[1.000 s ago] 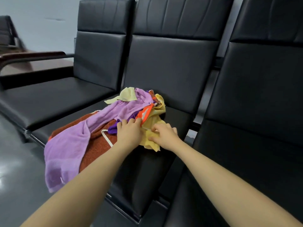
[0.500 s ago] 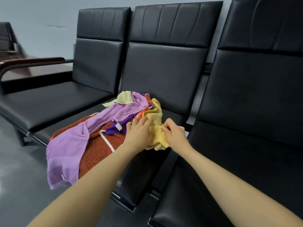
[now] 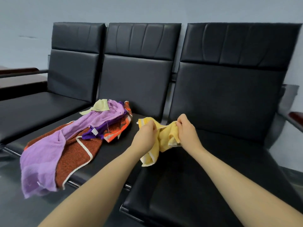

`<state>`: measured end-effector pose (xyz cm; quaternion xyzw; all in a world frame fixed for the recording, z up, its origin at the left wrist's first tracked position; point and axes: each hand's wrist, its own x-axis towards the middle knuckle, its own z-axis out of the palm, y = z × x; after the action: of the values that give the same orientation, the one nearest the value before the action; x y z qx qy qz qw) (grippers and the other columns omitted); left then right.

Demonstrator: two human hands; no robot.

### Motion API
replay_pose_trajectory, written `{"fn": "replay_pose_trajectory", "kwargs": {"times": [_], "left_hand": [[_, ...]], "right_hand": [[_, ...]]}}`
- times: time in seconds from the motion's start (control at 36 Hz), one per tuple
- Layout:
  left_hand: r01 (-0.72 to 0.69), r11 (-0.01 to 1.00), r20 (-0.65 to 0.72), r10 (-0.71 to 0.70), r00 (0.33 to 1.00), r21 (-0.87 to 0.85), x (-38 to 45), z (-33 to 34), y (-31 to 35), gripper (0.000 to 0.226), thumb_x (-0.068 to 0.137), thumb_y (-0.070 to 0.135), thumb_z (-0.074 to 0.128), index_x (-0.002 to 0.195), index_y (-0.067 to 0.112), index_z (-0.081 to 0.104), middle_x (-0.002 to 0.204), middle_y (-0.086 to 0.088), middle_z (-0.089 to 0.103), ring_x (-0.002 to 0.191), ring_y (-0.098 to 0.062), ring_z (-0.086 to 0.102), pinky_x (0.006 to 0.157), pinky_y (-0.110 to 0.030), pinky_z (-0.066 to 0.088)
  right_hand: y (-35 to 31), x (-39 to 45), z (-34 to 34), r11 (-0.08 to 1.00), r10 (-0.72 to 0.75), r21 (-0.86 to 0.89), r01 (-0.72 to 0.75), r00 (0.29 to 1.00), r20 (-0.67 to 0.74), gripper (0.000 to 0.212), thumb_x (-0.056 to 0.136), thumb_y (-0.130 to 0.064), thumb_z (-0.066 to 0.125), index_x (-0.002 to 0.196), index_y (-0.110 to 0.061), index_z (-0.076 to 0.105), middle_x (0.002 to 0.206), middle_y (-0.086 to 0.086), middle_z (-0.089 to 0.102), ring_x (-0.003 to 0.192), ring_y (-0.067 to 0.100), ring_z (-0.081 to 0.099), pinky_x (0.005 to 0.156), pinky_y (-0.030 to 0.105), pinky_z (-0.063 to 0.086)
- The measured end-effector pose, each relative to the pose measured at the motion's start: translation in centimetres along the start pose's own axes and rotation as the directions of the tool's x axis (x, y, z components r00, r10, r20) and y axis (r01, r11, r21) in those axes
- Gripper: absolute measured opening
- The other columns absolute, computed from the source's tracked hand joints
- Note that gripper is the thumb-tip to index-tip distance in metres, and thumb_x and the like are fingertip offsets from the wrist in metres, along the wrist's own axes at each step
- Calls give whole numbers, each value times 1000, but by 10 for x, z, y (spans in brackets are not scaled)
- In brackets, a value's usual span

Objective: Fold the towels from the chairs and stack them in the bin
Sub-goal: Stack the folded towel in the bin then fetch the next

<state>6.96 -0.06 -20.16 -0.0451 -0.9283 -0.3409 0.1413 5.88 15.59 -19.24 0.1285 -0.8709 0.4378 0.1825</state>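
At the left of the frame, a lilac towel (image 3: pixel 49 149) lies over a rust-brown towel (image 3: pixel 77 154) on the middle chair seat (image 3: pixel 114 149), with purple, orange and pale green cloths bunched behind them. Near the centre, the left hand (image 3: pixel 145 136) and right hand (image 3: pixel 186 130) each pinch the yellow towel (image 3: pixel 165 136), holding it crumpled between them above the gap before the right chair (image 3: pixel 221 99).

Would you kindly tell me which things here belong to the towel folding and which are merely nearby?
Part of the job:
- yellow towel, gripped by left hand and right hand
- lilac towel
- rust towel
- dark purple cloth
- orange patterned cloth
- pale green cloth
- chairs

Merely nearby:
- wooden armrest
- wall
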Motion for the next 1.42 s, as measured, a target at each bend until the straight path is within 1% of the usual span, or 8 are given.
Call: {"fn": "replay_pose_trajectory", "kwargs": {"times": [0.22, 0.33, 0.56, 0.75, 0.86, 1.06, 1.28, 1.42], "left_hand": [[-150, 979, 103, 166, 981, -141, -11, 40, 66, 11, 96, 9, 41, 93, 10, 52, 90, -9, 60, 78, -21, 54, 69, -34, 44], [-238, 971, 175, 236, 956, -11, -12, 54, 88, 19, 96, 4, 40, 109, 6, 54, 113, -2, 50, 96, -22, 55, 74, -28, 43], [-436, 873, 151, 411, 899, 217, -15, 64, 115, 44, 90, -10, 42, 130, 6, 45, 130, -4, 39, 106, -20, 49, 83, -28, 49], [-412, 851, 67, 414, 908, 326, -7, 69, 116, 22, 97, 10, 41, 110, 12, 59, 106, -2, 47, 93, -18, 46, 66, -26, 38], [-223, 972, 18, 222, 975, 80, -7, 74, 114, 21, 98, 11, 40, 108, 7, 59, 112, -6, 46, 85, -26, 58, 69, -35, 51], [-344, 936, 230, 320, 919, 71, -13, 84, 110, 72, 87, 25, 64, 146, 29, 24, 157, 2, -1, 141, -27, 17, 109, -36, 29], [-430, 886, 485, 302, 821, 176, -35, 100, 105, 35, 87, 49, 58, 116, 29, 55, 127, 1, 37, 122, -21, 30, 105, -38, 22], [-407, 906, 425, 324, 845, 120, -50, 108, 107, 37, 88, 50, 55, 117, 27, 55, 123, 2, 41, 119, -20, 34, 102, -35, 26]], "right_hand": [[31, -36, -79, 946, 5, -325, -5, 1000, -1, 17, 101, -31, 37, 94, -19, 46, 85, -2, 56, 88, 22, 48, 75, 40, 45], [47, -47, -106, 755, -70, -639, 146, 987, 143, 32, 93, -48, 48, 115, -25, 51, 102, -10, 54, 97, 14, 50, 88, 33, 31], [74, -60, -125, 611, 87, -789, 58, 986, 139, 40, 88, -23, 45, 127, -27, 41, 115, -2, 44, 103, 23, 43, 86, 37, 27], [91, -62, -141, 780, 160, -614, -122, 987, 6, 20, 98, -31, 44, 107, -31, 62, 99, -7, 45, 100, 18, 46, 84, 32, 23], [94, -69, -144, 775, 276, -606, -180, 959, 68, 31, 94, -43, 48, 122, -31, 51, 115, -7, 46, 113, 20, 45, 94, 37, 24], [104, -78, -135, 788, 363, -579, -209, 918, 162, 28, 96, -42, 45, 76, -23, 51, 78, -6, 54, 83, 16, 55, 86, 38, 32], [105, -82, -131, 878, 184, -443, -181, 982, -36, 21, 93, -33, 51, 112, -25, 51, 102, -9, 48, 94, 12, 45, 84, 30, 28], [102, -96, -132, 892, 105, -435, -122, 993, -63, 19, 91, -27, 56, 106, -23, 46, 97, -6, 44, 91, 14, 43, 83, 29, 30]]}}
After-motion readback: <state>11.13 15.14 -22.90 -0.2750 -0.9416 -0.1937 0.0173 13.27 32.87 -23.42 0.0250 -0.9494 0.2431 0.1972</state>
